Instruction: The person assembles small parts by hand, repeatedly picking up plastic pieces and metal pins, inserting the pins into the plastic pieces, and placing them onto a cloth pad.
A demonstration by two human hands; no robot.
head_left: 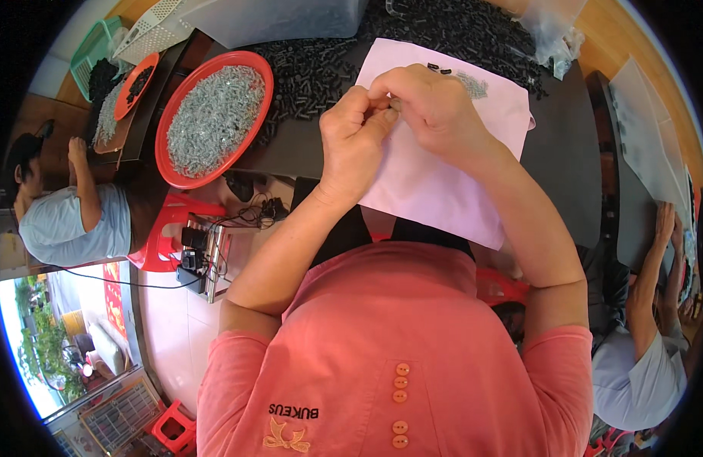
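My left hand [353, 142] and my right hand [435, 108] meet over a pale pink cloth [450, 186] spread across the table edge. Fingertips of both are pinched together around something tiny, too small and covered to make out. Just beyond my right hand, a few short black tube-like pieces [440, 69] lie on the cloth. Beside them sits a small heap of clear pieces [473, 86]. To the left stands a round red tray [160, 145] filled with many small clear plastic pieces [214, 122].
Loose black pieces [309, 70] cover the far part of the dark table [568, 152]. A translucent bin [290, 21] stands at the back, a plastic bag [553, 42] at the far right. One person [77, 221] works on the left, another [645, 365] on the right.
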